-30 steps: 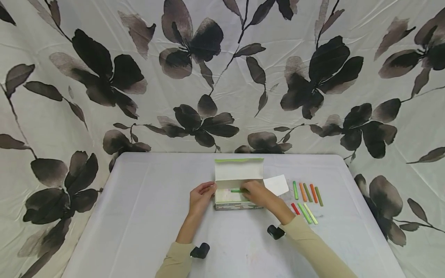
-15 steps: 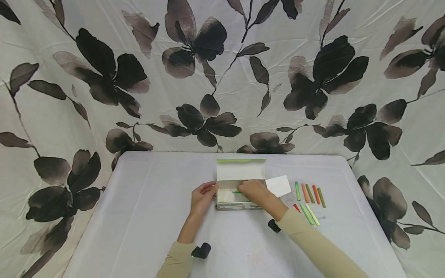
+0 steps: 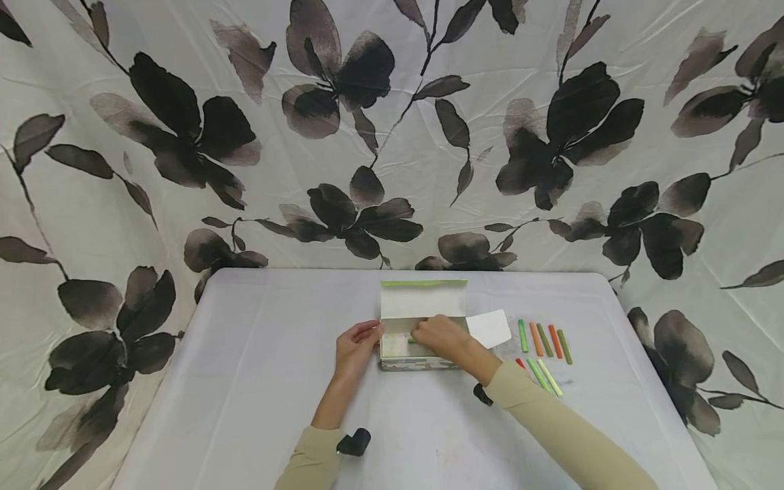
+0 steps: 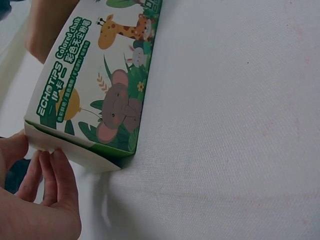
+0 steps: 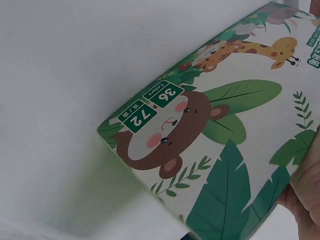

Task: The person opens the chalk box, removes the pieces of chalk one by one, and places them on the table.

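Note:
An open box of colored chalk [image 3: 416, 365] lies on the table with its lid [image 3: 424, 299] raised at the back. My left hand [image 3: 353, 350] is at the box's left end; in the left wrist view its thumb and fingers pinch the white end flap [image 4: 75, 152]. My right hand [image 3: 444, 337] reaches into the box from the right with curled fingers. From those fingers pokes the tip of a green chalk stick [image 3: 412, 341]. The rest of the stick is hidden by the hand. In the right wrist view, the printed box front [image 5: 200, 125] covers most of the fingers.
Right of the box, a white side flap [image 3: 488, 329] sticks out. Beyond it lie several chalk sticks in two rows, including an orange stick [image 3: 535, 339] and a pale yellow stick [image 3: 550, 378]. My right forearm partly covers a red stick [image 3: 520, 363]. A floral cloth [image 3: 343, 136] hangs behind the table.
My right hand has shifted left inside the box, and less of the green chalk stick shows. The left hand stays at the box's left end.

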### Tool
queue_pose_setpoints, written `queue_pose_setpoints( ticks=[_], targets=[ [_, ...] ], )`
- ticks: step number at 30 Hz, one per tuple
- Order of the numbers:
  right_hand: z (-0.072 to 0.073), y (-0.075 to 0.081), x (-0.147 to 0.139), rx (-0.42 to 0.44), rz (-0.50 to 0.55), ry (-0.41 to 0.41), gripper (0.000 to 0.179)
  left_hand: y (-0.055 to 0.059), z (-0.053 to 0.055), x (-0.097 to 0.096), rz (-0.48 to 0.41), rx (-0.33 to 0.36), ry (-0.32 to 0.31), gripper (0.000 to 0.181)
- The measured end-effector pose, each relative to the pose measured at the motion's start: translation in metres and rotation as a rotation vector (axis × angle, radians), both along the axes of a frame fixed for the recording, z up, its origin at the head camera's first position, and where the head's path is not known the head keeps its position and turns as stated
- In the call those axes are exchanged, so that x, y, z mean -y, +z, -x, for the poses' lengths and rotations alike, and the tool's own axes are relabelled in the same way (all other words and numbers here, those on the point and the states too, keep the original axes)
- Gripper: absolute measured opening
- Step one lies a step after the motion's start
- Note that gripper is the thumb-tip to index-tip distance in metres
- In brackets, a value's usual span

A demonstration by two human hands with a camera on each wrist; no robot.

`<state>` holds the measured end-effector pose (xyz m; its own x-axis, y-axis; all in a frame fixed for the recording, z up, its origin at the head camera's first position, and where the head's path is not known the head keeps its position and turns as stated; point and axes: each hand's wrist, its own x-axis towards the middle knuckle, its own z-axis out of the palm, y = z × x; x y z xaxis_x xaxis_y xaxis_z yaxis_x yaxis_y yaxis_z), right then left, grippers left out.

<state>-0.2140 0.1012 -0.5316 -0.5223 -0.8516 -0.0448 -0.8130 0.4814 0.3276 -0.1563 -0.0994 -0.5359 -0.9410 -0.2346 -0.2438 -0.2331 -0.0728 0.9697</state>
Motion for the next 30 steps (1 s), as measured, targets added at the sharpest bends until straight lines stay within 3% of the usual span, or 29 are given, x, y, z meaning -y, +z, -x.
queue_pose_setpoints(
  ticks=[4, 11, 14, 24, 30],
  targets=[
    [0.000, 0.004, -0.005, 0.094, 0.119, -0.020, 0.006, -0.015, 0.005, 0.001, -0.006, -0.006, 0.012, 0.033],
    [0.000, 0.012, -0.018, 0.454, 0.370, -0.170, 0.008, -0.024, 0.008, 0.001, -0.006, -0.013, 0.034, 0.033],
    [-0.001, 0.015, -0.024, 0.514, 0.452, -0.207, 0.008, -0.025, 0.008, 0.000, -0.004, -0.011, 0.037, 0.032],
    [-0.003, 0.028, -0.049, 0.713, 0.820, -0.220, 0.020, -0.029, 0.010, 0.000, 0.018, -0.013, 0.045, 0.028],
    [-0.004, 0.035, -0.068, 0.769, 0.951, -0.269, 0.021, -0.029, 0.010, -0.001, 0.024, -0.004, 0.041, 0.028]
  ],
)
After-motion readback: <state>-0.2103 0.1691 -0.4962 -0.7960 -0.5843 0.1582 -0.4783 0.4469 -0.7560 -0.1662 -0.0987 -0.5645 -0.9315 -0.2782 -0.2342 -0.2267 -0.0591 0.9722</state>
